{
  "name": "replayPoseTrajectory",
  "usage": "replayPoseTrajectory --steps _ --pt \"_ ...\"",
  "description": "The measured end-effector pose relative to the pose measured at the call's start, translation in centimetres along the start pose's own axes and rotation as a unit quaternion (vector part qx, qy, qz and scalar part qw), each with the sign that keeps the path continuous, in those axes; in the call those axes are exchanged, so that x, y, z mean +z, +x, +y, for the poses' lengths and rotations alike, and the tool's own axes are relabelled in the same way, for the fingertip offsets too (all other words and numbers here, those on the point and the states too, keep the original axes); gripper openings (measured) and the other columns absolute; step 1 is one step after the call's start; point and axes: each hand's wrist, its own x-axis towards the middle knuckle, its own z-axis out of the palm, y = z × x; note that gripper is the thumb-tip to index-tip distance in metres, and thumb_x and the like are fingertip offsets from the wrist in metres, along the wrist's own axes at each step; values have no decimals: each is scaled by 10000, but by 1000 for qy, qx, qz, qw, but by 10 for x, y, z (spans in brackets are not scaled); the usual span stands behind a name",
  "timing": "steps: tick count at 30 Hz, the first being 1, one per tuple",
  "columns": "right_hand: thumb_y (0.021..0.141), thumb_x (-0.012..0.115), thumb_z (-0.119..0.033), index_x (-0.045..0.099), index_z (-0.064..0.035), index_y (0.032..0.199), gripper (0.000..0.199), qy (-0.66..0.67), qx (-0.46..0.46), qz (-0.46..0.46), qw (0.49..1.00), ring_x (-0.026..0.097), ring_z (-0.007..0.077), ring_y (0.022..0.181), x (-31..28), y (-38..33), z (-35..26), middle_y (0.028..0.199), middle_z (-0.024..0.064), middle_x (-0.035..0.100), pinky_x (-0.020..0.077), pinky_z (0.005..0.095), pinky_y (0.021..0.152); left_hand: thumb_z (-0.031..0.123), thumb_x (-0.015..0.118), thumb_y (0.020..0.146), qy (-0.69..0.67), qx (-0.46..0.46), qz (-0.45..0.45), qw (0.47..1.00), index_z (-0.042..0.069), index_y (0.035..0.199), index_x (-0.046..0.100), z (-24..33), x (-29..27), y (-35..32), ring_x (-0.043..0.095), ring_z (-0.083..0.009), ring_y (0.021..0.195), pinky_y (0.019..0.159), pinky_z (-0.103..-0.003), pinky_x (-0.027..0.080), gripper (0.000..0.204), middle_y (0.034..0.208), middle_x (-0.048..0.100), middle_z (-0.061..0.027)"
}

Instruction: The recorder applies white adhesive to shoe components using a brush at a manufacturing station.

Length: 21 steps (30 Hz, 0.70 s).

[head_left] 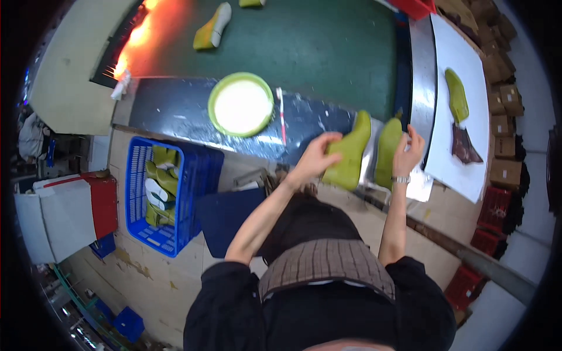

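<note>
My left hand (pixel 316 158) grips an olive-green shoe last (pixel 350 153), held upright over the metal edge of the workbench. My right hand (pixel 407 153) holds a second green shoe last (pixel 387 151) just to the right of the first, with a watch on that wrist. The two lasts stand side by side, close together. Both forearms rise from the lower edge of the head view, bare below rolled black sleeves.
A green bowl of white paste (pixel 241 104) sits on the metal bench (pixel 175 108) beside a thin brush (pixel 280 114). More lasts (pixel 212 28) ride the green conveyor (pixel 310 47). A blue crate (pixel 199 175) of lasts stands at left. A white board (pixel 468 76) carries a green insole (pixel 456 95) and a brown piece (pixel 465 146).
</note>
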Motion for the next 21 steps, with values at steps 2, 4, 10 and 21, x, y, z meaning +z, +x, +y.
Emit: replayPoseTrajectory --steps 2,4,10,21 --pt "962 625 -113 710 -72 1186 243 46 -10 18 999 612 219 805 22 1 -30 983 108 654 510 345 726 23 751 861 -61 -44 7 997 -15 1481 449 23 -18 -62 539 -173 1290 1074 -331 454 690 1410 560 -102" --pt "980 611 -100 722 -62 1140 199 159 63 -54 984 613 164 777 61 -11 -47 1002 79 697 505 331 702 62 794 842 -211 -72 12 975 -9 1543 372 63 -26 -125 513 -191 1342 1129 -342 409 822 1501 495 -113" --pt "852 773 -394 524 -51 1364 664 94 -19 -394 914 690 397 891 178 -82 -157 1054 203 691 548 490 796 82 931 619 -139 -36 36 989 -1 1567 324 94 -92 -230 535 -210 1327 1134 -373 411 1129 1540 459 -119" --pt "933 654 -148 725 -112 1111 196 152 -175 -275 933 619 321 789 170 -42 -201 942 97 587 525 427 696 561 832 768 -306 172 334 875 34 1489 437 83 -135 -250 698 -242 1119 934 -404 600 976 1311 669 -138"
